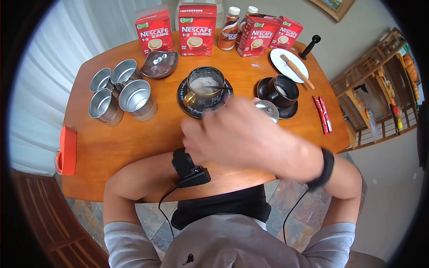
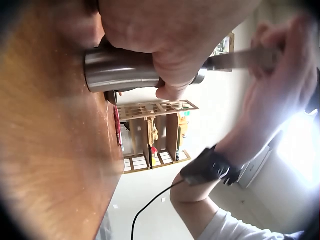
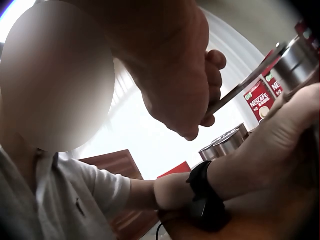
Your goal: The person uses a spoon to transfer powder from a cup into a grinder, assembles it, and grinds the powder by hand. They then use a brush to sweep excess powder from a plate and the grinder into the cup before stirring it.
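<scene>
My left hand (image 2: 175, 35) grips the slim metal body of a hand coffee grinder (image 2: 120, 72), held upright close over the table, the thumb wrapped round it. My right hand (image 1: 246, 134) is raised above and holds the end of the grinder's crank handle (image 3: 245, 82), fingers curled in. In the head view the right hand is blurred and covers most of the left; the grinder's round silver top (image 1: 267, 110) peeks out beside it. Just beyond the hands, a black cup with a gold handle (image 1: 201, 91) sits on a black saucer (image 1: 184, 103), holding pale contents and a dark stick.
Another black cup (image 1: 283, 91) stands on its saucer to the right. Several steel cups (image 1: 138, 100) and a dark bowl (image 1: 160, 64) are on the left. Red Nescafe boxes (image 1: 198, 31) line the back. A brush (image 1: 297, 71) lies across a white plate (image 1: 281, 56), near red sachets (image 1: 322, 115).
</scene>
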### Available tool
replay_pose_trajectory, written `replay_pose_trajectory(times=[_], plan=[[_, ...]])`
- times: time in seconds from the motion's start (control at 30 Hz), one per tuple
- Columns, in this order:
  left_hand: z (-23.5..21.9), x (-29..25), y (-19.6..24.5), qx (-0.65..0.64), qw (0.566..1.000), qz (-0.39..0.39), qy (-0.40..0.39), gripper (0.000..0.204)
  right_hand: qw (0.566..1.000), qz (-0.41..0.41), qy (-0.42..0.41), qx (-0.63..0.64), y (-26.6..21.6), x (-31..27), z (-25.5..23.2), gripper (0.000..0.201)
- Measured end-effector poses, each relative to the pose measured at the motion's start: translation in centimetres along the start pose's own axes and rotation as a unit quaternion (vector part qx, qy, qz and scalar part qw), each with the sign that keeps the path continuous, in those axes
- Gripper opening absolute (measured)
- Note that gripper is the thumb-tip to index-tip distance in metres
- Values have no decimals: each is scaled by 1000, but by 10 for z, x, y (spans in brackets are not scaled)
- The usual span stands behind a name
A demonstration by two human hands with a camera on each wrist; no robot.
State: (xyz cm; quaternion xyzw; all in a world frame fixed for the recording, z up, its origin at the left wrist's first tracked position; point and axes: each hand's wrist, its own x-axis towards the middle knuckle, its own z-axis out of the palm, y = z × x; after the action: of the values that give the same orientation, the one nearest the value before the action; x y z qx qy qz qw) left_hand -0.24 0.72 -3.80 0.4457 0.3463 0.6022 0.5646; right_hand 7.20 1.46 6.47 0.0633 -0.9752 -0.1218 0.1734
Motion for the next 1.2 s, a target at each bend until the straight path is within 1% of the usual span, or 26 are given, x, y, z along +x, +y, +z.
replay_pose_trajectory(times=[0.03,0.1,0.13,0.17,0.2,0.27,0.3,0.37,0.43,0.47,0.5,0.53,0.6,0.63,0.67,0.73,0.8,0.83,0.87,0.9,0.97,1.0,1.07,1.1,1.13,1.2], plan=[[1,-2,-1,66,997,29,7,40,998,-14,-15,52,22,16,-1,35],[1,-5,0,196,976,90,17,43,996,54,-69,-7,64,35,16,32],[1,-7,0,259,958,120,23,45,997,53,-29,45,92,28,18,32],[3,-9,6,210,977,36,30,49,981,138,-132,21,107,27,6,32],[3,-9,8,209,977,26,20,48,959,213,-173,66,123,16,2,32],[1,-8,9,203,979,6,4,45,953,255,-148,68,143,-29,-1,33],[3,-9,13,206,978,12,8,43,954,265,-125,55,150,-54,2,32],[4,-10,15,210,977,20,7,42,957,272,-94,33,138,-96,-14,29],[4,-11,15,208,977,39,12,42,929,351,-100,61,107,-119,-35,24],[3,-11,13,213,976,41,15,42,906,391,-154,60,94,-131,-46,21],[3,-11,12,216,975,43,16,42,911,379,-160,26,76,-141,-53,19],[3,-10,11,219,974,45,16,42,909,389,-144,45,56,-147,-59,20],[2,-10,8,222,973,51,21,42,905,388,-169,47,17,-149,-72,23],[1,-10,8,228,972,50,21,42,942,317,-109,16,2,-148,-70,25],[1,-9,8,235,971,51,18,41,957,278,-86,15,-10,-144,-69,29],[2,-7,5,233,971,59,22,42,984,164,-72,17,-26,-124,-66,32],[2,-8,4,218,974,57,24,44,990,99,-100,-2,-33,-94,-60,32],[4,-11,15,222,974,38,21,46,992,76,-104,0,-33,-77,-56,31],[4,-10,13,231,972,39,14,46,993,53,-109,2,-31,-60,-51,31],[4,-9,8,240,970,41,9,46,996,42,-75,-8,-26,-43,-37,30],[1,-6,-6,259,965,43,3,46,997,41,-60,29,-7,-8,-15,28],[-1,-5,-12,270,962,44,-1,46,993,52,-80,75,7,7,-8,27],[-3,-2,-17,290,956,47,-13,46,998,32,-50,20,49,26,11,29],[2,-3,-5,233,963,135,23,42,997,52,-56,28,73,28,14,30],[1,-9,5,248,968,43,17,52,995,71,-64,36,95,23,14,32],[3,-10,11,212,977,16,22,48,972,195,-113,66,129,2,14,30]])
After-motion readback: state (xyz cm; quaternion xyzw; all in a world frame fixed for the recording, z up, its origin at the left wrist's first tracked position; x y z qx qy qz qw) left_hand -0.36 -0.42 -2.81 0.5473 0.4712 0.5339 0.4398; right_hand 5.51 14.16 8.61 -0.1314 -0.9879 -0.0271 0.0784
